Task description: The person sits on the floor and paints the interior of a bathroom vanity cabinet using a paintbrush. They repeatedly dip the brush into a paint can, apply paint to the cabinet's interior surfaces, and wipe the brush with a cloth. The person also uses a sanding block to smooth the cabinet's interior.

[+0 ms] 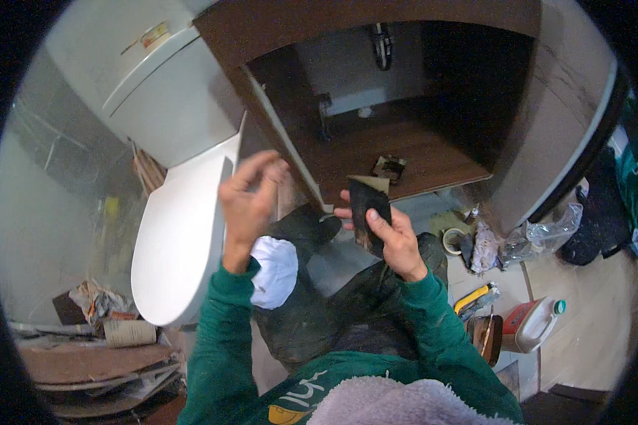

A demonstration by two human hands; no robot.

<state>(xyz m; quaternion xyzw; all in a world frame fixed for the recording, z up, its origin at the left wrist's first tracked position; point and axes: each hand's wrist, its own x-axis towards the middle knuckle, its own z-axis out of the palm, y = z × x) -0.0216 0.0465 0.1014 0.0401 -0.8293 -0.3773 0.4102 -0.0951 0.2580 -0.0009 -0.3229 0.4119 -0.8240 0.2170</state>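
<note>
My right hand (pixel 398 244) grips a folded piece of sandpaper (pixel 368 212), dark on its face and tan on the back of its turned corner. Its thumb presses on the dark face while fingers show behind the far side. To the left, my left hand (pixel 248 202) is raised beside the toilet (pixel 181 248). Its fingers curl toward the thumb as in a pinch, slightly blurred; anything between the tips cannot be made out. Below that wrist, a white rounded cloth-like thing (pixel 274 273) lies against my left leg.
Ahead stands an open brown cabinet (pixel 432 145) with a small stained scrap (pixel 390 168) on its floor. At right are a small cup (pixel 453 241), a crumpled rag (pixel 484 248), a yellow-handled tool (pixel 473 300) and a jug (pixel 534 324). Boards (pixel 99 365) lie at lower left.
</note>
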